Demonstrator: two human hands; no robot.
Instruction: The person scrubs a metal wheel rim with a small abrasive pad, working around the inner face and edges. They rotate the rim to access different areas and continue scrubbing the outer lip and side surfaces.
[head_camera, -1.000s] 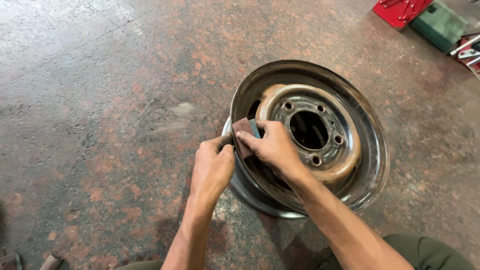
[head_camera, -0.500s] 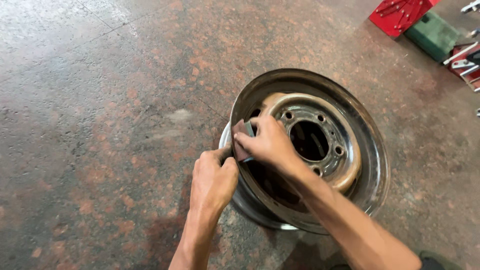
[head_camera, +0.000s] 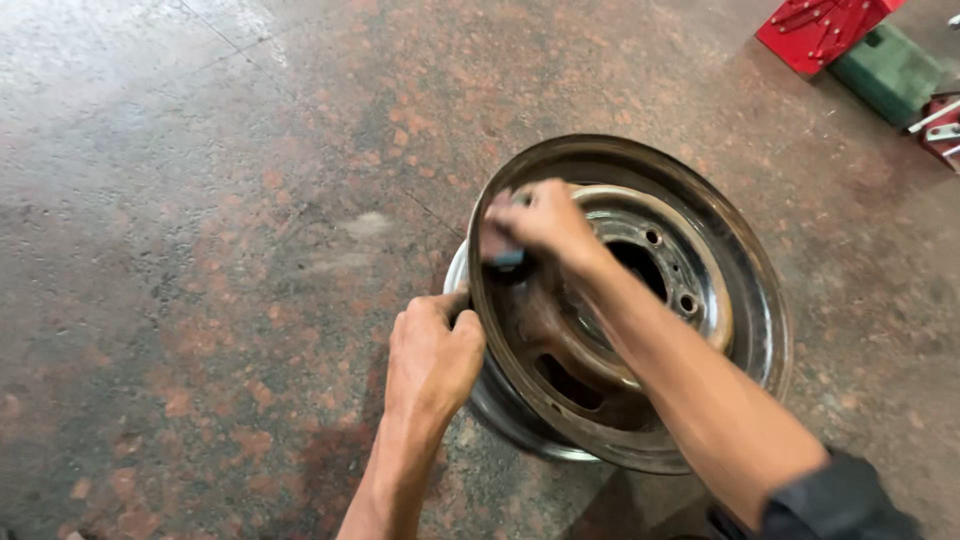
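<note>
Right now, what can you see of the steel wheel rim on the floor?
The wheel rim is a round steel piece, dull grey with brown rust inside. It has a centre hole ringed by small bolt holes. It sits tilted on the speckled floor. The left hand grips its near edge; the right hand presses a small blurred pad inside its well.

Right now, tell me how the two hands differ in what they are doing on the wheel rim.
The left hand grips the outer edge of the steel wheel rim, holding nothing else; the right hand reaches inside the rim and presses a small reddish-brown pad against its rusty inner wall. The left hand sits lower and outside the rim; the right is higher, its forearm crossing over the rim's opening. Both are bare and touch the same rim.
</note>
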